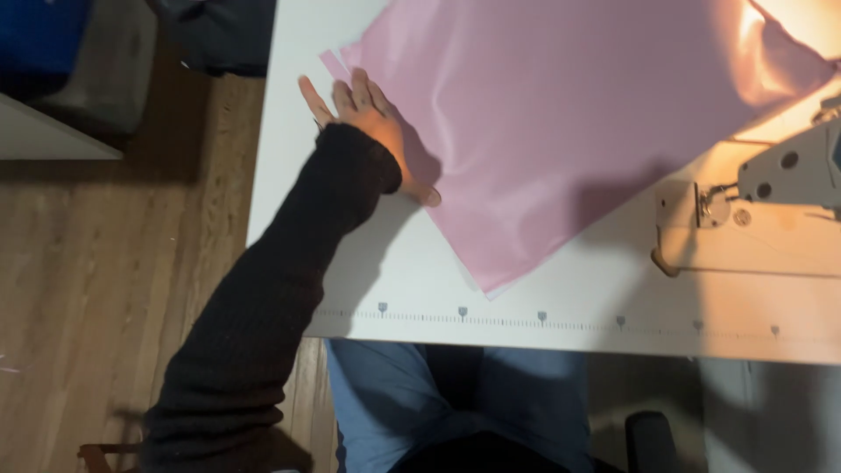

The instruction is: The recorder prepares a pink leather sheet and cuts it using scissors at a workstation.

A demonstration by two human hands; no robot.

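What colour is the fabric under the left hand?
Plain pink fabric, no pattern; seen in the head view.

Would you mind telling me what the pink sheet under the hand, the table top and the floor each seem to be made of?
The pink sheet looks like thin, smooth woven fabric with a slight sheen: it lies in soft ripples and glows near the lamp. The left hand presses flat on its edge. The table top seems matt white laminate with a printed ruler along its front. The floor looks like wood planks, judging by grain and seams.
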